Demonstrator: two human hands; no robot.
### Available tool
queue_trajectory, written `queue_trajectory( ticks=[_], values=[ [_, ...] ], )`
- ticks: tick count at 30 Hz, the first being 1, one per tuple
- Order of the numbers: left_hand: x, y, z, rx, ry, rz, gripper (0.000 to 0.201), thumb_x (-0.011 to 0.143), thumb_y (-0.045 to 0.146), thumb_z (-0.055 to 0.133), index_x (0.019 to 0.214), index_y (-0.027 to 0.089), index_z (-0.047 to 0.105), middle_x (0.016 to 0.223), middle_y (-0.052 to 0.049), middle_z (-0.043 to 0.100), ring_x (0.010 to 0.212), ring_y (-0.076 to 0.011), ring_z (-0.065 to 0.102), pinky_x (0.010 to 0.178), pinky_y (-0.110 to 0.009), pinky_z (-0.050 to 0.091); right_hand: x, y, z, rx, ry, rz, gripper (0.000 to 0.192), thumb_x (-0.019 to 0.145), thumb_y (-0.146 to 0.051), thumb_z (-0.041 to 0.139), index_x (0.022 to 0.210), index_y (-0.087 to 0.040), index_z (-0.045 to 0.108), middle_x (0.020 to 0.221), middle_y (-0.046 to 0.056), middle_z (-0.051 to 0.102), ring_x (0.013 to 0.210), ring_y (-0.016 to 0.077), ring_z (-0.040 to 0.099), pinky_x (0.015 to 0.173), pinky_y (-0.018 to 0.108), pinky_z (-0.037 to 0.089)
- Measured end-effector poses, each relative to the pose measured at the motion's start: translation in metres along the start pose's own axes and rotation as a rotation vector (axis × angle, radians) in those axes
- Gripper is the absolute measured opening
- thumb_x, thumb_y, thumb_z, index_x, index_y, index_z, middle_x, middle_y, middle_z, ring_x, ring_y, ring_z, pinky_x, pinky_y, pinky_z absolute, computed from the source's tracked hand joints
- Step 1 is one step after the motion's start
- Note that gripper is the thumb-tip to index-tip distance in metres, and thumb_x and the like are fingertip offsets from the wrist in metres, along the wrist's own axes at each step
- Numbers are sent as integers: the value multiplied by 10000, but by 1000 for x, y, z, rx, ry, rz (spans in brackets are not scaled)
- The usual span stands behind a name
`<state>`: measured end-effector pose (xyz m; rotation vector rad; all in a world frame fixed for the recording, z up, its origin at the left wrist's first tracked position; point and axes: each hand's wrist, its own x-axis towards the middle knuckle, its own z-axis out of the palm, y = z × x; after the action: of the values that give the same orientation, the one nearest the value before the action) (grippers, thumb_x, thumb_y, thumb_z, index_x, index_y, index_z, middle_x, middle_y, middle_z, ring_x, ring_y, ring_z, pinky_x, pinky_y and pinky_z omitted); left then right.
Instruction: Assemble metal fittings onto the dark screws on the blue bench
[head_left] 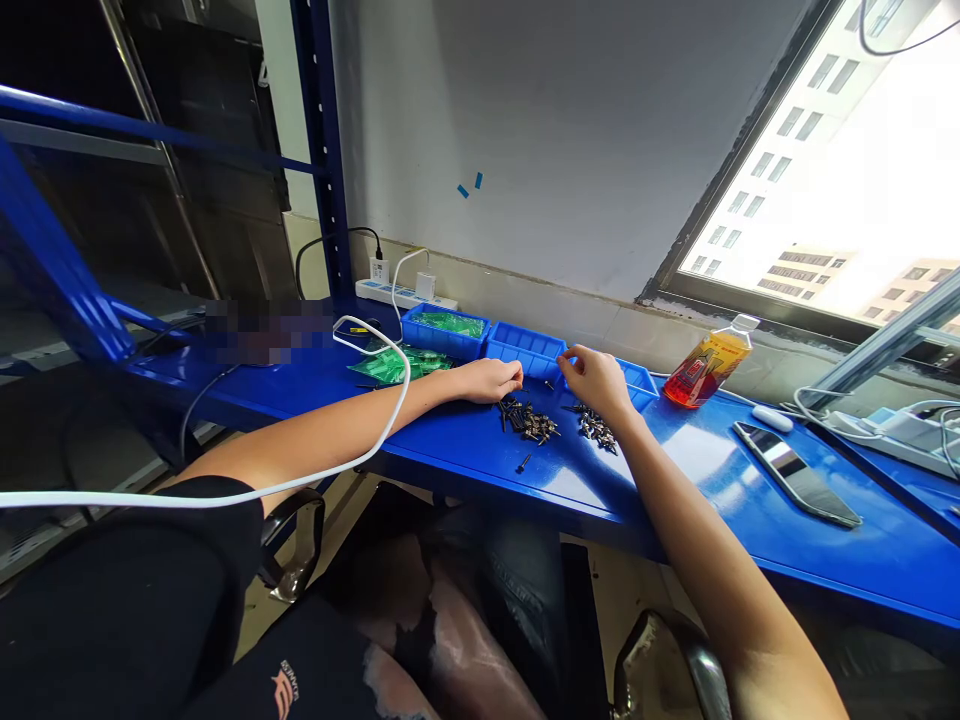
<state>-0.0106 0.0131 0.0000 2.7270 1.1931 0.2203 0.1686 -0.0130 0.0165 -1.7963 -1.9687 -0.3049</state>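
My left hand (489, 381) is closed, fingertips together, at the upper left edge of a pile of dark screws (531, 424). Anything inside its fingers is hidden. My right hand (596, 382) has thumb and fingertips brought together in a pinch beside the middle blue bin (525, 345); whatever it pinches is too small to make out. Below it lies a second, smaller pile of screws (597, 430) with brighter metal showing. One loose screw (523, 463) rests nearer the table's front edge. Behind my right hand stands another blue bin (637, 382), partly covered by it.
Green plastic bags (401, 363) lie left of the bins, and a blue bin (442, 338) at the left holds more. A drink bottle (709, 362) and a phone (796, 475) are on the right. A white cable (405, 395) crosses over my left forearm. Power strips (405, 294) sit behind.
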Motion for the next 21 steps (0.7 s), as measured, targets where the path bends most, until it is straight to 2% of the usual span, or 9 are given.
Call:
queue_trajectory(
  ticks=[5,8,11,15,21],
  values=[
    [0,-1,3,-16,31,-22,212,927,276,293,1031,171,445,904,-77,647,799,-211,604,663,-274,403,-5,-11,9,71,-150,-302,197,807,-259,498,884,-193,668,663,8,629,596,123,527,556,224,328],
    [0,-1,4,-10,38,-25,235,932,305,277,1040,170,436,907,-86,647,800,-223,606,650,-283,404,-7,-15,13,60,-207,-394,190,796,-240,512,899,-201,668,676,1,629,607,117,521,553,219,314],
    [0,-1,3,-2,39,-24,234,931,305,278,1039,173,438,905,-85,649,815,-228,609,655,-285,404,-8,-14,13,30,-204,-383,200,799,-249,509,914,-210,668,705,4,640,635,123,533,557,221,310],
    [0,0,3,1,37,-38,221,926,287,292,1037,174,447,884,-85,652,816,-236,615,665,-294,404,-7,-13,10,-11,-215,-339,209,813,-292,497,835,-199,682,745,23,656,675,136,553,569,225,320],
    [0,2,2,7,41,-68,244,925,299,298,1057,174,461,901,-81,655,824,-230,614,683,-292,407,-7,-17,6,-60,-260,-359,210,833,-250,483,819,-183,681,778,34,657,701,134,553,612,224,333]
  ],
)
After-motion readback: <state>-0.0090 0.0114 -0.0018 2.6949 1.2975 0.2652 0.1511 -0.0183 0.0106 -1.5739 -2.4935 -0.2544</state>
